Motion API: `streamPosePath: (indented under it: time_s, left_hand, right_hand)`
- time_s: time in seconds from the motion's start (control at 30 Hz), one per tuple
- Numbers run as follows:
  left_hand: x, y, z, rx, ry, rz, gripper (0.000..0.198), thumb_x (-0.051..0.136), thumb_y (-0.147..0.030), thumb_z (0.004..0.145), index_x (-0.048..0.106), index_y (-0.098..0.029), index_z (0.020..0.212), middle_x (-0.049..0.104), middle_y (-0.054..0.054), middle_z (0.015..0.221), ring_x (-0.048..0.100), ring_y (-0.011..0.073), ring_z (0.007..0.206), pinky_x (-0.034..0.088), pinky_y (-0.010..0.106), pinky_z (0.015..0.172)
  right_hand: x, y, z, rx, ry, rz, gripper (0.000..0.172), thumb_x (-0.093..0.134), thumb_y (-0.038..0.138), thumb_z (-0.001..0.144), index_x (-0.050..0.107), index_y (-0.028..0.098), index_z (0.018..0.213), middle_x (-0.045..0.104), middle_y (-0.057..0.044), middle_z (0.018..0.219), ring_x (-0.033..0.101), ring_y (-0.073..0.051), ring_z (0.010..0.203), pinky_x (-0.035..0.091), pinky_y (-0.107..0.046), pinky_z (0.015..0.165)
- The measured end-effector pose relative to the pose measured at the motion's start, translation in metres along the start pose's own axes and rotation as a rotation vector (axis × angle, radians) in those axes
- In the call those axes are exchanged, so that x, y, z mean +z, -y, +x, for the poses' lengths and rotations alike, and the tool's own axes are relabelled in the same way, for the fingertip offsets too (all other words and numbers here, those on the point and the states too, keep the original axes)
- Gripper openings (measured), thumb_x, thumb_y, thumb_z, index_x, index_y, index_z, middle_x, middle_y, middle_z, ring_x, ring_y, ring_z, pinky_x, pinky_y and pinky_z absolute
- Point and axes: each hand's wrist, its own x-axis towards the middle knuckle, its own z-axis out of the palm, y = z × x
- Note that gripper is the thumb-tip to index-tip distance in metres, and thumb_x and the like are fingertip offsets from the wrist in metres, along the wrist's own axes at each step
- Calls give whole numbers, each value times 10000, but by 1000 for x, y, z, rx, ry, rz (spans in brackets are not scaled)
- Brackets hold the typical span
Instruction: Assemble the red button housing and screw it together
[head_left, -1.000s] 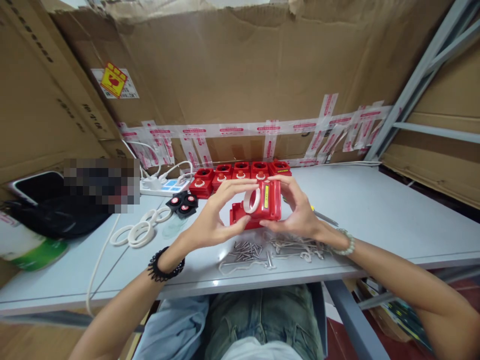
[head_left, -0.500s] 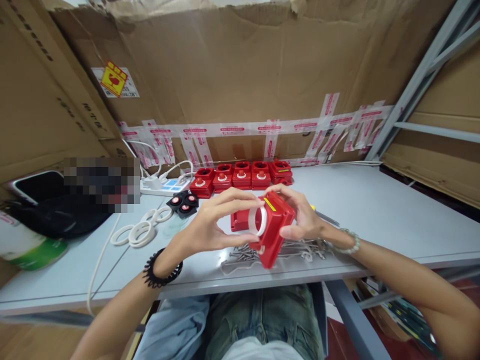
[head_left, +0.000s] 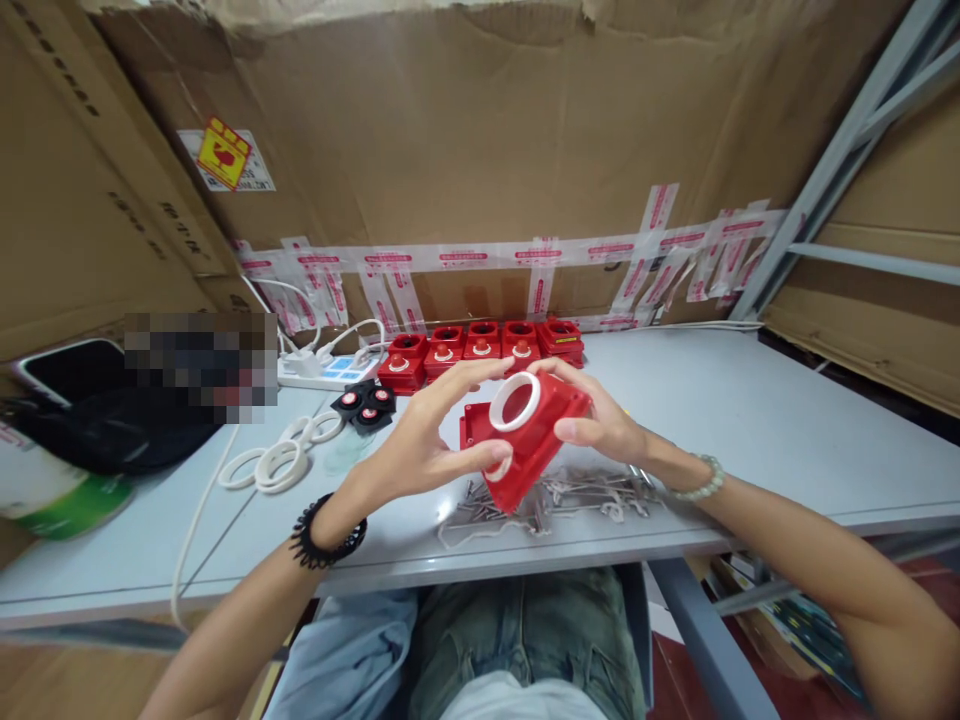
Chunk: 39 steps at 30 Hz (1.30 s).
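As seen from above by the head-worn camera: a glossy red plastic rectangular housing cover (head_left: 553, 415), held tilted above a pale grey flat-topped table (head_left: 750, 420), near its front edge. Over the cover's large round aperture, a broad white plastic ring (head_left: 497, 416); full seating not distinguishable. Lower on the same face, a smaller white ring (head_left: 501, 468), partly behind a thumb.

Right hand (head_left: 606, 425): closed on the cover's right side, thumb flat on the face, fingers round behind the upper edge. Left hand (head_left: 426, 438): curved wide about the broad ring, fingertips by its upper side, thumb low on the cover; firm grip or light contact, impossible to tell.

Step in hand, by judgement: fitting of the broad ring to the aperture. Called for next, likewise by judgement: steady support from the right hand, even pressure round the ring from the left, without skewing.

Behind the cover, partly hidden, a second red plastic part (head_left: 471, 425). Nearer the body, loose silvery metal screws (head_left: 487, 498). To the left, loose white plastic rings (head_left: 262, 478). At the rear, red plastic boxes with round holes (head_left: 403, 372), in a row.
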Motion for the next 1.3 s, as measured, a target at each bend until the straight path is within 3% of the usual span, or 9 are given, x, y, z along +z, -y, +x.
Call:
streamPosePath:
  time_s: [0.13,0.23,0.4,0.57,0.63,0.7,0.87,1.13,1.3]
  left_hand:
    - [2,-1,1,-65,52,-28,468,712,-321,857,587,-253,1304,623,114,1305,598,256,1187,490,414,1005]
    - [3,-3,1,-60,56,-51,525,729,-273,828,552,-236,1321,625,120,1296,601,257,1174,490,415,1006]
    - [4,-7,3,-44,52,-21,608,747,-229,761,521,-221,1325,633,125,1278,624,267,1138,516,406,972]
    - [-18,-8,1,-82,44,155,488,665,-283,855,523,-209,1316,616,114,1314,593,257,1187,495,391,982]
    - [-36,3,-8,-163,-45,331,327,599,-301,901,583,-198,1212,657,101,1218,609,252,1121,491,383,942]
    - [-56,22,-22,-312,-42,557,280,566,-342,911,608,-178,1134,675,105,1129,614,267,1038,471,409,916]
    - [-84,78,-60,-621,281,871,350,516,-456,895,660,-172,1039,675,128,1051,582,329,1001,439,469,894]
    - [-80,103,-57,-642,507,923,347,543,-404,839,685,-162,1043,662,169,1137,569,386,1058,455,475,826]
    - [-83,113,-60,-618,414,826,397,560,-398,803,653,-165,1111,679,144,1042,602,345,983,465,433,826]
  right_hand:
    - [2,3,-1,-41,-17,-96,574,810,307,668,431,245,1094,604,-3,960,595,-118,767,516,-278,694]
    - [2,4,-4,-72,-22,-223,608,816,285,659,418,251,1118,617,-9,969,619,-144,798,541,-316,733]
    - [2,11,-5,-217,-70,-699,604,823,328,619,502,238,1123,600,-58,1075,613,-218,949,529,-396,841]
    - [-3,15,-4,-320,-193,-842,562,822,391,623,555,207,1082,639,-67,1036,627,-226,930,519,-400,835]
    - [-7,15,-4,-274,-287,-797,537,796,403,671,560,196,1106,658,-78,1055,636,-224,938,515,-401,848]
    - [-11,13,-4,-248,-341,-755,488,763,407,719,566,199,1113,670,-78,1072,639,-221,956,509,-400,864]
    - [-15,11,-1,-224,-407,-713,481,766,420,719,562,197,1093,684,-85,1072,649,-224,958,518,-405,855]
    - [-17,11,2,-209,-428,-691,503,775,427,707,562,192,1096,687,-97,1077,655,-229,959,530,-414,837]
    - [-17,11,1,-217,-429,-704,491,777,430,705,563,197,1081,689,-86,1056,651,-219,943,532,-405,834]
